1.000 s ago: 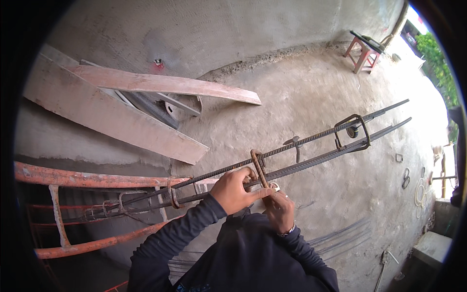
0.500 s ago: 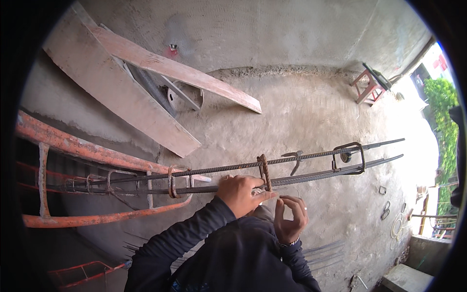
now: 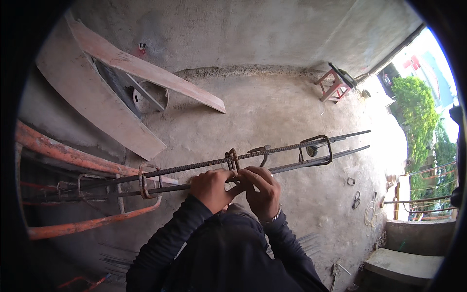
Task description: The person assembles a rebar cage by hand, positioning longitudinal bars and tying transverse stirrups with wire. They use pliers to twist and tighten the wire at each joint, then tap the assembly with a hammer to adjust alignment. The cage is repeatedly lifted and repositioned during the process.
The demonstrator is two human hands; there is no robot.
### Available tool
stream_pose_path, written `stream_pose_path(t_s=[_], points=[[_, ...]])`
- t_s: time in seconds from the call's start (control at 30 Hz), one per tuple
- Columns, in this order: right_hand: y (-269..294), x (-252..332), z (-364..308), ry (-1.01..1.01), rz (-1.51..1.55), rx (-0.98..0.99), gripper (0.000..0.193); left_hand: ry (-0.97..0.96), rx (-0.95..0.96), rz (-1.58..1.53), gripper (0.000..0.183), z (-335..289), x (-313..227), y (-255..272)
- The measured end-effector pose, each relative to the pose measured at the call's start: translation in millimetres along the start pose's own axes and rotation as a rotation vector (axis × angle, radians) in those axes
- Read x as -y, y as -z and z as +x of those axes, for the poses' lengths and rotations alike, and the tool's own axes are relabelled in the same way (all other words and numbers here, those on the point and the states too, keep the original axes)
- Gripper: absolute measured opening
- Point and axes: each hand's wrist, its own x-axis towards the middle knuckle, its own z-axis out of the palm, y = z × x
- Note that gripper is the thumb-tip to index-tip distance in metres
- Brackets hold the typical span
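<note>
While together, hands (image 3: 210,190) (image 3: 262,193) at stirrup (image 3: 233,158)

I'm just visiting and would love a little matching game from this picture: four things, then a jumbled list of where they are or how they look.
Things:
1. Stool
2. Steel bars
3. Bracelet
4. Metal frame

Descriptions:
A. Ridged, running past the left hand and right hand
B. Orange, at the picture's left
C. Reddish legs, standing near the wall
D. Worn at the right wrist

Pairs: 1-C, 2-A, 3-D, 4-B
</note>
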Motion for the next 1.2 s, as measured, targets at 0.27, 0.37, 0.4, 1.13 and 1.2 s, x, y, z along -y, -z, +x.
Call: stream_pose_path(t_s=[0.27, 0.37, 0.4, 1.13, 1.2], points=[[0.2, 8.5, 7.8, -0.077, 0.108, -0.089, 0.024, -0.048, -0.074, 0.035, 0.047, 1.2, -4.5, -0.8], [-1.4, 9.3, 7.8, -0.068, 0.104, -0.127, 0.024, -0.083, -0.120, 0.011, 0.048, 1.0, -5.5, -1.5], [-2.0, 9.3, 7.6, -0.085, 0.111, -0.129, 0.023, -0.067, -0.103, 0.021, 0.047, 1.1, -5.8, -1.6], [-5.8, 18.3, -30.7, -0.177, 0.149, -0.281, 0.017, -0.108, -0.089, 0.137, 0.047, 1.0, -13.4, -5.3], [-6.4, 18.0, -33.6, -0.196, 0.156, -0.284, 0.016, -0.125, -0.090, 0.118, 0.049, 1.4, -11.4, -6.1]])
